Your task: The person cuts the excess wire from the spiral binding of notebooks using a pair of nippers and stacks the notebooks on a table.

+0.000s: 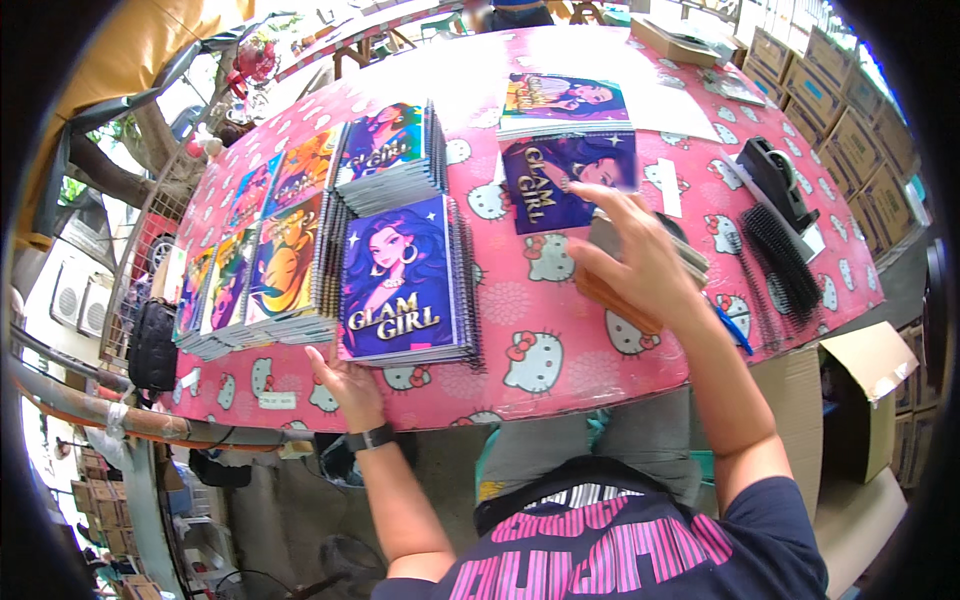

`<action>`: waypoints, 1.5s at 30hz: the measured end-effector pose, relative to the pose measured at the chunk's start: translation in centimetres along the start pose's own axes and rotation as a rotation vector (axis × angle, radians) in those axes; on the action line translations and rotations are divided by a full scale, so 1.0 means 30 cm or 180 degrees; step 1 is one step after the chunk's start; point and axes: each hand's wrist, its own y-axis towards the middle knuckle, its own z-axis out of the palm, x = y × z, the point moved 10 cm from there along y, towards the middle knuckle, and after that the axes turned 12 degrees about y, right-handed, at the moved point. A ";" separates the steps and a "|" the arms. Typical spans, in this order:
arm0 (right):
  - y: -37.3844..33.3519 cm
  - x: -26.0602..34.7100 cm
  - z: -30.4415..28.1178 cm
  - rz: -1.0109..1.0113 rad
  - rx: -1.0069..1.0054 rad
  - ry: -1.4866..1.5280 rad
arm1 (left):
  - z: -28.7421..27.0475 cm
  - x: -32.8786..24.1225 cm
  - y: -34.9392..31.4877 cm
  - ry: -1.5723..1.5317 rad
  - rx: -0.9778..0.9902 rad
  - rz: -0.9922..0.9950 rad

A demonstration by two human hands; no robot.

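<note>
A stack of spiral-bound notebooks (398,275) with a purple illustrated cover stands near the front of the table. Against its lower left corner, my left hand (348,388) rests with thumb and fingers apart, holding nothing I can see. My right hand (630,245) reaches out with spread fingers, its tips close to a loose purple cover sheet (545,185). Under that hand lies a brown and grey block-shaped thing (610,300), mostly hidden by the palm. Just behind the purple sheet is a pile of printed covers (565,100).
More notebook stacks (290,225) fill the left of the pink cartoon-print table (535,365). On the right are black spiral coils (780,265), a black tape dispenser (775,185) and a blue pen (735,330). An open cardboard box (865,400) stands beside the table's right front edge.
</note>
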 end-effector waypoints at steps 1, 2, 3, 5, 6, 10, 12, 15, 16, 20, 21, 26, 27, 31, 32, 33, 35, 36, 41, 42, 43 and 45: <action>-0.065 -0.047 -0.051 0.0120 0.0084 -0.0527 | 0.034 0.002 -0.003 0.0189 0.0208 -0.0067; -0.128 -0.100 -0.090 0.0254 0.0153 -0.1048 | 0.082 -0.015 -0.013 0.0388 0.0433 -0.0127; -0.169 -0.136 -0.116 0.0370 0.0221 -0.1545 | 0.118 -0.027 -0.019 0.0595 0.0645 -0.0153; -0.193 -0.172 -0.146 0.0450 0.0309 -0.1099 | 0.124 -0.019 -0.010 0.1106 0.0660 -0.0191; -0.190 -0.185 -0.150 0.0473 0.0354 -0.0872 | 0.128 -0.014 -0.003 0.1359 0.0656 -0.0194; -0.190 -0.112 -0.072 0.0015 0.1001 -0.0073 | 0.144 0.003 -0.007 0.0964 0.0726 -0.0113; -0.160 -0.105 -0.038 0.0132 0.1398 0.0144 | 0.121 -0.003 -0.022 0.0985 0.0611 -0.0257; -0.011 -0.187 -0.068 -0.0123 0.1175 0.0124 | 0.101 -0.020 -0.035 0.0850 0.0324 -0.0230; 0.067 -0.224 -0.091 -0.0296 0.0954 -0.0046 | 0.078 -0.022 -0.036 0.0880 0.0235 -0.0224; 0.306 -0.418 -0.157 -0.0372 -0.0347 -0.1602 | 0.116 0.003 -0.015 0.0970 0.0246 -0.0216; 0.347 -0.418 -0.128 -0.0383 -0.0396 -0.1843 | 0.105 0.003 -0.017 0.0903 0.0308 -0.0280; 0.399 -0.494 -0.081 -0.0301 -0.0009 -0.1500 | 0.122 -0.059 -0.051 0.1240 0.0388 0.0038; 0.403 -0.483 -0.077 -0.0408 -0.0028 -0.1499 | 0.121 -0.099 -0.056 0.1295 0.0301 0.0294; 0.382 -0.510 -0.127 -0.0048 -0.0338 -0.1369 | 0.083 -0.261 -0.083 0.1710 -0.0165 0.1409; 0.367 -0.529 -0.151 0.0200 -0.0477 -0.1318 | 0.105 -0.319 -0.114 0.1811 -0.0298 0.1614; 0.353 -0.504 -0.172 -0.0065 -0.0567 -0.1181 | 0.136 -0.381 -0.160 0.1944 -0.0506 0.1915; 0.319 -0.421 -0.213 -0.0552 -0.0693 -0.1210 | 0.234 -0.465 -0.257 0.2188 -0.0944 0.2520; 0.298 -0.359 -0.236 -0.0809 -0.0763 -0.1207 | 0.307 -0.480 -0.286 0.2181 -0.0803 0.2722; 0.166 0.044 -0.279 -0.0948 -0.0217 -0.0788 | 0.783 -0.431 -0.380 0.2210 0.0505 0.3227; 0.115 0.103 -0.298 -0.1039 -0.0242 -0.0640 | 0.869 -0.402 -0.399 0.2171 0.0706 0.3346; 0.068 0.150 -0.329 -0.1101 -0.0375 -0.0496 | 0.904 -0.337 -0.362 0.2049 0.1099 0.2803; -0.034 0.195 -0.396 -0.1205 -0.0686 -0.0263 | 0.972 -0.166 -0.308 0.1755 0.1872 0.1686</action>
